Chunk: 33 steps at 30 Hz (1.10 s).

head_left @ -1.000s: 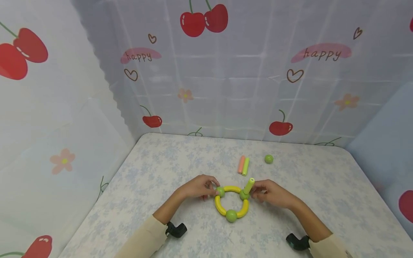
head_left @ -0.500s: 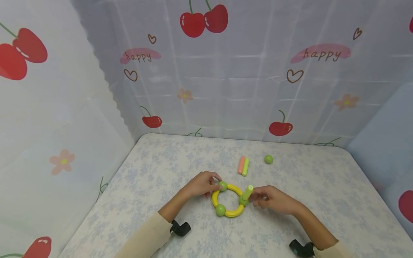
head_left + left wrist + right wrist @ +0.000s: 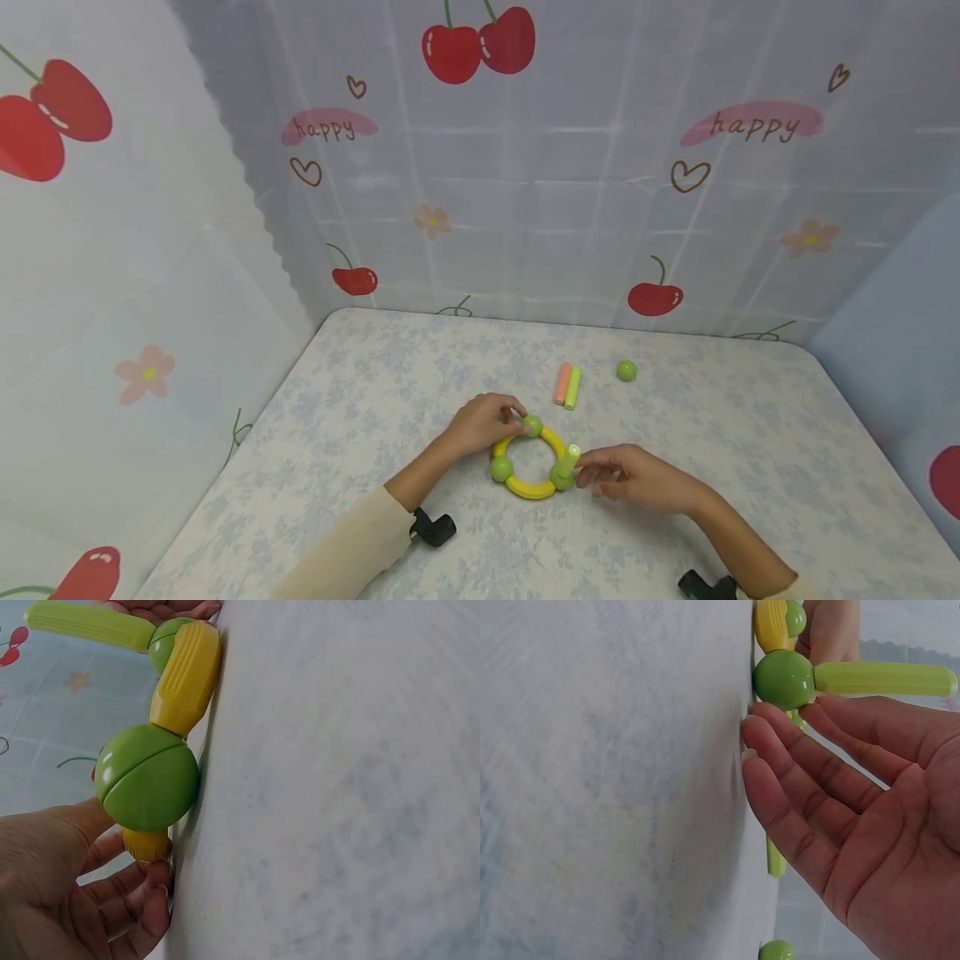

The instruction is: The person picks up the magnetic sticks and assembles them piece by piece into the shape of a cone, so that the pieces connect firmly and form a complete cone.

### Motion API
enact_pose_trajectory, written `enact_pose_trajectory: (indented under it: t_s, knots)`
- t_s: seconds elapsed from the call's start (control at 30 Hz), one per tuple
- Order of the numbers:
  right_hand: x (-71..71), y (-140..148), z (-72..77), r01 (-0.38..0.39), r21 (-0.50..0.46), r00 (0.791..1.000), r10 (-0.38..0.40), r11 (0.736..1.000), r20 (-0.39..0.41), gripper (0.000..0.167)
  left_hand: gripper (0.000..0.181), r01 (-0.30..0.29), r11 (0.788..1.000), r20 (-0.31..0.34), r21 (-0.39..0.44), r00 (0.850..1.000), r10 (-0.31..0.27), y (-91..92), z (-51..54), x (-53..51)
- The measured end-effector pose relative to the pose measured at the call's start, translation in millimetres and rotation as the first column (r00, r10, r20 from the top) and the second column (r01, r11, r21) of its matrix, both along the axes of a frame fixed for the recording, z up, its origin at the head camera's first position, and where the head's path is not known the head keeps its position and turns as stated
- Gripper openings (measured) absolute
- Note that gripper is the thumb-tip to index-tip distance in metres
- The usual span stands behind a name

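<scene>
A toy ring of curved yellow rods (image 3: 531,489) and green balls lies on the table. At its far side my left hand (image 3: 483,423) pinches a green ball (image 3: 533,426), the thumb against it. Another green ball (image 3: 502,468), at the ring's left, fills the middle of the left wrist view. On the right ball (image 3: 784,679), a straight light-green rod (image 3: 885,679) stands up. My right hand (image 3: 641,479) touches that ball with its fingertips, fingers extended and slightly bent. The thumb's contact there is partly hidden.
Behind the ring lie a pink rod (image 3: 562,383) and a yellow-green rod (image 3: 573,388), side by side. A loose green ball (image 3: 626,371) sits to their right. A cherry-print curtain (image 3: 525,192) borders the table (image 3: 397,358) at the back.
The ring has turned clockwise in the head view. Its near ball has moved to the left side, my left hand has gone up and right, and my right hand has come nearer to the body.
</scene>
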State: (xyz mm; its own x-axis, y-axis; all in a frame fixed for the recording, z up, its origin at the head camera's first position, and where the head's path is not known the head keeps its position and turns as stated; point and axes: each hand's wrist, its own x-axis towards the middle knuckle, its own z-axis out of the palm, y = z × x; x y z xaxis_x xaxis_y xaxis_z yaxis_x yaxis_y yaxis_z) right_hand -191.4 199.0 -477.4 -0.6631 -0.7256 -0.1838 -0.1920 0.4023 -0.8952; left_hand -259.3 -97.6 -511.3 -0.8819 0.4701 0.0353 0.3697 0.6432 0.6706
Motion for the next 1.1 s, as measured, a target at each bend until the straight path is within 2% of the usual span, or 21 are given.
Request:
enact_pose_trajectory:
  t_s: [0.17,0.37,0.57,0.67,0.77,0.83,0.9,1.1]
  knots:
    - [3.0,-2,1.2,-0.040,-0.001,0.999,0.040,0.999,-0.016,0.037,0.024,-0.004,1.000,-0.024,-0.007,1.000,0.004,4.7,0.5,-0.3]
    - [3.7,-2,-0.7,-0.045,-0.019,0.999,0.045,0.999,-0.008,0.037,0.023,-0.006,1.000,-0.032,-0.016,0.999,0.005,6.4,0.9,0.8]
    - [0.2,1,3.5,-0.058,-0.028,0.998,0.058,0.998,0.030,0.039,0.021,0.020,0.999,0.019,0.029,1.000,-0.021,0.4,2.5,2.6]
    - [-4.2,4,9.1,-0.030,-0.032,1.000,0.030,0.999,0.009,0.038,0.018,0.037,0.996,0.051,0.081,0.998,-0.041,-5.6,2.6,3.8]
    - [-10.8,6,15.9,0.046,-0.019,0.997,-0.047,0.999,-0.055,0.035,0.018,0.049,0.992,0.066,0.117,0.996,-0.057,-11.3,0.8,4.9]
    - [-16.1,6,19.7,0.115,-0.010,0.988,-0.115,0.993,-0.104,0.033,0.019,0.062,0.990,0.069,0.130,0.995,-0.071,-14.0,-0.8,5.7]
    - [-21.5,4,22.6,0.193,-0.001,0.969,-0.191,0.981,-0.154,0.031,0.019,0.076,0.986,0.072,0.146,0.994,-0.087,-15.8,-2.6,6.2]
    - [-36.2,-9,23.8,0.409,0.002,0.880,-0.394,0.913,-0.265,0.030,0.019,0.097,0.976,0.097,0.194,0.988,-0.117,-19.1,-8.1,6.1]
